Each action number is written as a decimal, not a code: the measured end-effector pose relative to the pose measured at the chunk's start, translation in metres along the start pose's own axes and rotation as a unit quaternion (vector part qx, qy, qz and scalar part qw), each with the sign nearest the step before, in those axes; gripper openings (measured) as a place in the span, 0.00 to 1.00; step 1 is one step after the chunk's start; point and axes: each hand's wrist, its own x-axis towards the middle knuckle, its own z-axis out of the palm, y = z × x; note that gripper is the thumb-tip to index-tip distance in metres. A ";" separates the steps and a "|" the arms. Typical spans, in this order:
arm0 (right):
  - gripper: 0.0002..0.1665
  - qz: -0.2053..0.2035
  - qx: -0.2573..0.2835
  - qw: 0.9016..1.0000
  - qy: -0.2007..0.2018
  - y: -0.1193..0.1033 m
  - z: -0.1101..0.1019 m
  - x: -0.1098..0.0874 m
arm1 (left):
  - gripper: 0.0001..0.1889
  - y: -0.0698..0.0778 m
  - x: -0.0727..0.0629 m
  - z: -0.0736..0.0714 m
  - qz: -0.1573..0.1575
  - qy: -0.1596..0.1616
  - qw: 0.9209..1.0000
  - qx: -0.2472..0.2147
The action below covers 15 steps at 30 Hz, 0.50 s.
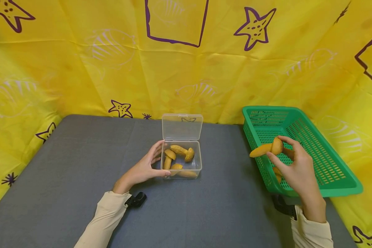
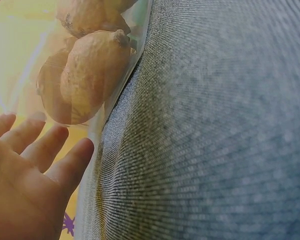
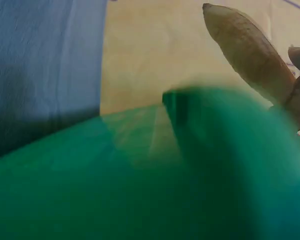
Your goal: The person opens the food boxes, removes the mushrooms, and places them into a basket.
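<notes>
My right hand (image 1: 297,168) pinches a yellow-brown mushroom (image 1: 261,150) between thumb and fingertips, over the left side of a green basket (image 1: 338,192). Its stem points left, and in the right wrist view the mushroom (image 3: 247,50) shows at the upper right. On the table, a clear plastic box (image 1: 200,159) stands with its lid (image 1: 182,127) raised at the back. Several mushrooms (image 1: 181,150) lie inside it. My left hand (image 1: 147,165) holds the box's left side, thumb at the front and fingers toward the back corner.
Another mushroom (image 1: 277,175) lies in the basket, partly hidden by its wall and my right hand. The grey tabletop (image 1: 223,206) ends at a yellow patterned cloth (image 1: 111,69) hanging behind. Black wrist straps (image 1: 136,199) circle my wrists.
</notes>
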 end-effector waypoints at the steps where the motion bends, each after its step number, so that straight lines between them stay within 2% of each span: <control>1: 0.36 0.005 -0.001 1.000 -0.001 0.003 -0.002 -0.001 | 0.57 0.000 0.000 0.000 0.000 -0.001 1.000 0.000; 9: 0.36 0.035 -0.015 0.999 0.004 0.018 -0.012 -0.004 | 0.57 0.000 0.000 0.000 -0.004 -0.001 1.000 0.001; 15: 0.38 0.073 -0.032 0.997 0.009 0.030 -0.019 -0.007 | 0.58 0.000 -0.001 0.000 -0.003 0.000 1.000 0.004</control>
